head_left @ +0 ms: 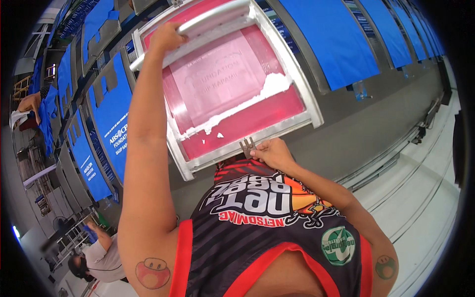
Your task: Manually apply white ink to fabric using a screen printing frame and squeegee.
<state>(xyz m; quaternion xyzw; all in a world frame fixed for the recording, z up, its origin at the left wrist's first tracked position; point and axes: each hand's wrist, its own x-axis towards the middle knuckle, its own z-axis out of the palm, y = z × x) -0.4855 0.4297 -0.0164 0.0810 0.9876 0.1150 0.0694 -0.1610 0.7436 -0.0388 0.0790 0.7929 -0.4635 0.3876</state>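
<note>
My left hand (168,37) grips a long white-and-silver squeegee (215,21) lying across the upper part of a screen frame (312,114). Inside the metal frame is red mesh (267,111) with a paler stencilled rectangle in the middle and thick white ink (274,85) smeared along its right and near edges. My right hand (269,153) is at the middle of the frame's near bar, thumb and fingers closed on a small grey slotted metal bracket (247,147). The frame sits close in front of my torso; what lies beneath it is hidden.
Blue fabric pieces on flat boards run along both sides, to the right (336,49) and left (106,119). A person (28,106) handles blue fabric at the far left; another person (101,257) works at the lower left. Metal rails (376,166) run along the grey table's right edge.
</note>
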